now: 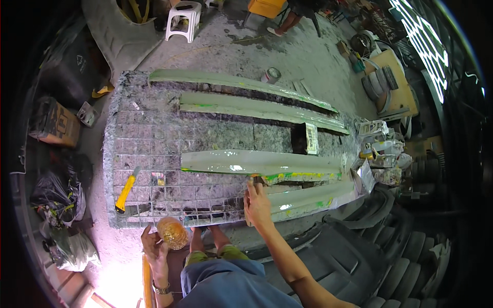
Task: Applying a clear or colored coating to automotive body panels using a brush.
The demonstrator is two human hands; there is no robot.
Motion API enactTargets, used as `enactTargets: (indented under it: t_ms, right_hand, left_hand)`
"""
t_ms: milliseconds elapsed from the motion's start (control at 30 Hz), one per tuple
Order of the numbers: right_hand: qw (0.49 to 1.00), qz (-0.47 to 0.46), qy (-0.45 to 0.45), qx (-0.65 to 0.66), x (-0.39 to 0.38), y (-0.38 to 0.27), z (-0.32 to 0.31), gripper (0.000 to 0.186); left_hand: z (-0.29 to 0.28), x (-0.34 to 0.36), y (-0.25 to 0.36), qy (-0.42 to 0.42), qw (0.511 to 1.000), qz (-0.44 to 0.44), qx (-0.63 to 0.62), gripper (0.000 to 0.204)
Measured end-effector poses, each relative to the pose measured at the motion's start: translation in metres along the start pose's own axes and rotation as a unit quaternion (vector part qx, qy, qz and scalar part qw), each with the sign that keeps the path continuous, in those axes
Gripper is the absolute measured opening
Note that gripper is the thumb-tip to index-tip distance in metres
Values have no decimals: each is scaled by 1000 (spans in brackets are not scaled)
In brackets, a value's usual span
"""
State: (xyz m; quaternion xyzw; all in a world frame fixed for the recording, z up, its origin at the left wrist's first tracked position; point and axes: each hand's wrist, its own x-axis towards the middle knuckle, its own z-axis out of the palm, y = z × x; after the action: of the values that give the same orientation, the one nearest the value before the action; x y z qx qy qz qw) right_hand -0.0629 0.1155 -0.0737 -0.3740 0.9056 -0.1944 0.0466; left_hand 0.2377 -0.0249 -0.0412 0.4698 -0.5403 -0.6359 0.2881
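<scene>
My left hand (155, 251), a watch on its wrist, is at the table's near edge with its fingers curled round a rounded, see-through amber container (173, 233); I cannot tell what is inside. My right hand (257, 204) is closed at the near edge of a long pale grey-green panel (257, 162). A small dark and orange piece shows at its fingertips, too hidden to name. Green and yellow patches run along that panel's edge. Another long panel (303, 197) lies nearer me, to the right of this hand. A yellow utility knife (126, 192) rests on the table's left part.
Two more long panels (241, 84) lie across the far side of the grimy, grid-marked table (138, 149). A can (271, 75) stands beyond it. Cluttered containers (382, 146) crowd its right end. Black car parts (328, 251) are at my right, a cardboard box (55, 123) left.
</scene>
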Motion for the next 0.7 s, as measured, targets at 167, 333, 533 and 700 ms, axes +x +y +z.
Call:
enactTargets:
  t_ms: [167,333,533,700]
  right_hand:
    - [999,-28,16,-8,5,0,4,32]
    - [999,-38,-19,21,-3,-3,-11,27]
    - [856,72,-209,467,-49,-40,-80,25]
    - [729,202,-207,621,-52,-35,-62,24]
  left_hand:
    - [5,5,-4,-15,1000,0,-18,71]
    - [10,6,-9,-19,1000,-6,-24,70]
    - [35,12,-17,-37,999,-4,20,72]
    - [78,15,-3,-74,996,47,21,77]
